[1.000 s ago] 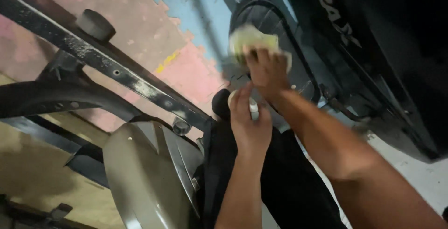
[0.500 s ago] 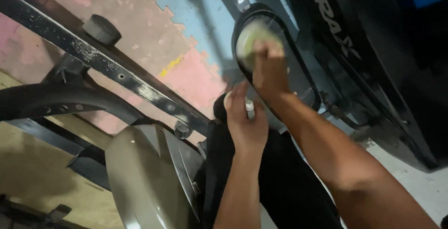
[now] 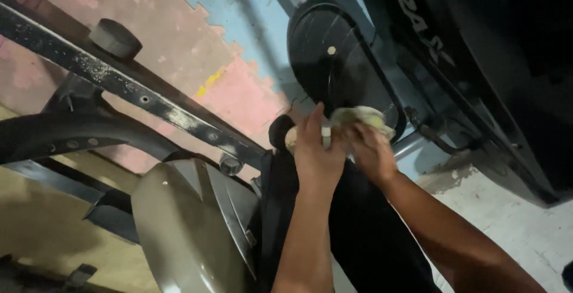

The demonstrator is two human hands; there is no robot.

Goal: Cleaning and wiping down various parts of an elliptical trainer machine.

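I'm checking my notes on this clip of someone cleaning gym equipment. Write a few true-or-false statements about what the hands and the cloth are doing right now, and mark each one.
1. The right hand holds a pale yellow cloth. True.
2. The cloth is pressed on the top of the black pedal. False: it is at the pedal's lower end.
3. The left hand grips a small white object. True.
4. The floor mats are all green. False: they are pink and light blue.
5. The two hands are far apart. False: they are side by side.
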